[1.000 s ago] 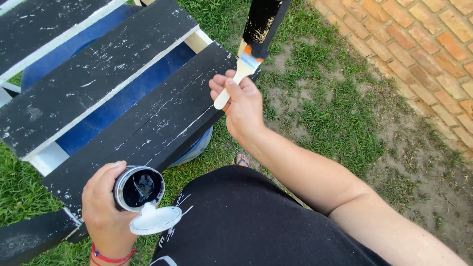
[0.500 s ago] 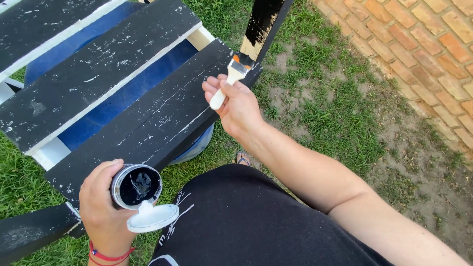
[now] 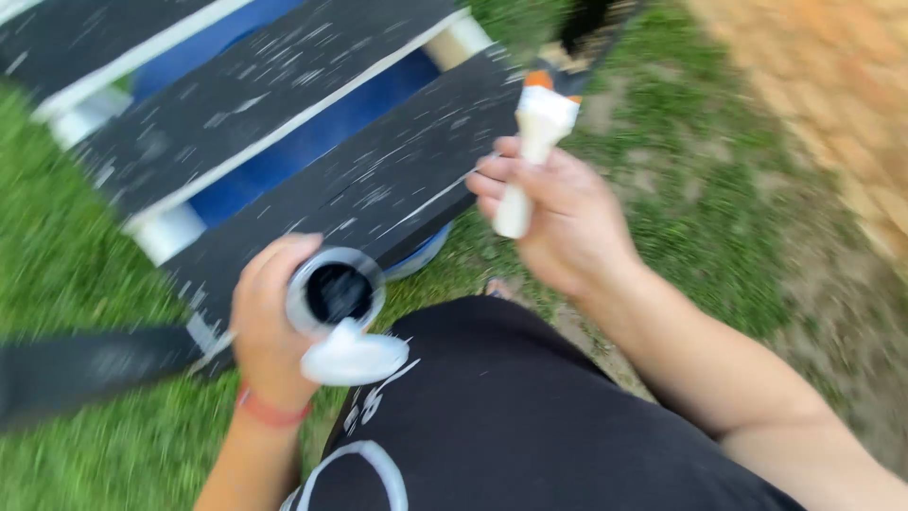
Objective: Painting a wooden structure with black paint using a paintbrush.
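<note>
Paintbrush (image 3: 532, 142) is sitting in your right hand (image 3: 558, 222), which is closing its grip around the white handle; the head is pointing up and away from your fingers, over the near edge of the black-painted plank (image 3: 378, 189). The bristles are too blurred to make out. Your left hand (image 3: 265, 322) is wrapping its grip around a small open paint tub (image 3: 336, 293), dark inside, and you are holding it just below the plank's near edge. A white lid (image 3: 352, 358) is hanging from the tub's rim, on the side nearest your body. A red band (image 3: 270, 409) is circling your left wrist. More black planks (image 3: 265, 85) are lying beyond the brush, with something blue (image 3: 312, 142) showing in the gaps between them. Grass (image 3: 66, 255) is spreading under everything, and orange brick paving (image 3: 832, 95) is running off past your right hand.
</note>
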